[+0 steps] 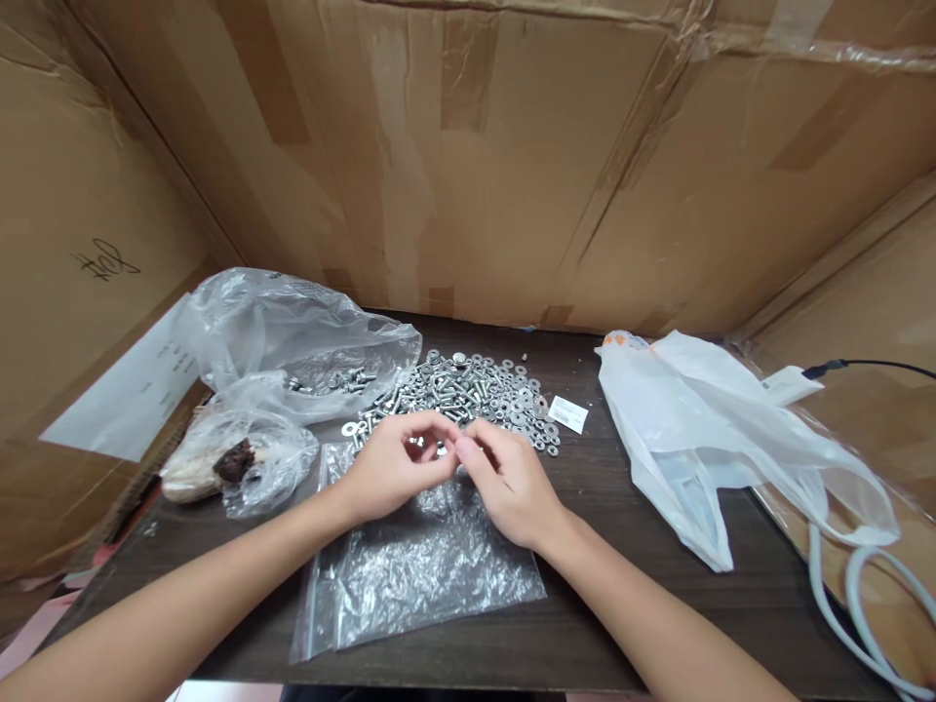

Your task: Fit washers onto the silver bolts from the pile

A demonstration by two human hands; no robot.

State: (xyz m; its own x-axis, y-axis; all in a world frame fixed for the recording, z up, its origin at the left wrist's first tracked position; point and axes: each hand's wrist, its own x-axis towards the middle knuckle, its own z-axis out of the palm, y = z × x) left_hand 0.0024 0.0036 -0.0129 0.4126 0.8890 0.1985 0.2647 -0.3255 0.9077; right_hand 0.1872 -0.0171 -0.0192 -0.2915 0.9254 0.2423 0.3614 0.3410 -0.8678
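Note:
A heap of silvery bolts, nuts and washers (468,385) lies on the dark wooden table (585,604). At its near edge my left hand (402,463) and my right hand (504,478) meet, fingertips pinched together. Whatever they hold between the tips is too small to make out. Beneath both hands a clear zip bag (431,575) lies flat. A small white label (568,414) sits just right of the heap.
Back left is a large clear plastic bag (292,322) with some bolts in it, and a smaller knotted bag (270,458) in front. A white plastic bag (680,409) and a pale cable (855,624) lie right. Cardboard walls (468,175) surround the table.

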